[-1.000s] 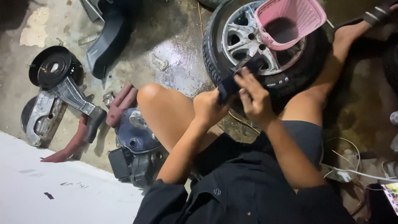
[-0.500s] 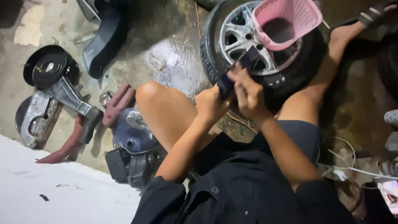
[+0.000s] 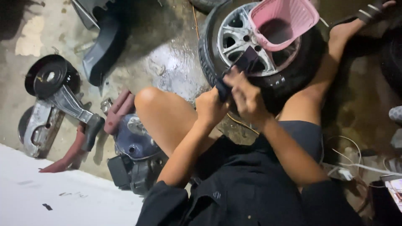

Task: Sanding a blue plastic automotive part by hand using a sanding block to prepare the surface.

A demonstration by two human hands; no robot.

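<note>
vs a second ago: both hands and the dark flat strip (image 3: 240, 69) sit in the same spot over the wheel, grip unchanged. only the view has drifted a little; the pink basket and the foot sit slightly nearer the top edge.

left hand (image 3: 211, 106) is clenched round the lower end of the strip, knuckles up. right hand (image 3: 247, 98) grasps the strip just above it, fingers curled over the edge, the two hands touching. strip is thin, matte, dark, rectangular, tilted up to the right, its upper end over the wheel's spokes.

wheel (image 3: 234, 42) lies flat on the floor: silver alloy rim with open spokes, black rubber tyre with a worn sidewall. pink plastic basket (image 3: 289, 19), lattice walls, rests tilted on the rim's far side. concrete floor (image 3: 167, 67) is rough, with a wet glossy patch beside the tyre. bare knee (image 3: 146, 98) is bent up left of the hands, foot in a dark strapped sandal (image 3: 372, 12) at top right. left side: round black pulley (image 3: 50, 77) on a cast grey metal bracket (image 3: 63, 104), dull and scuffed, and a dark engine block (image 3: 134, 155) near the knee.
</note>
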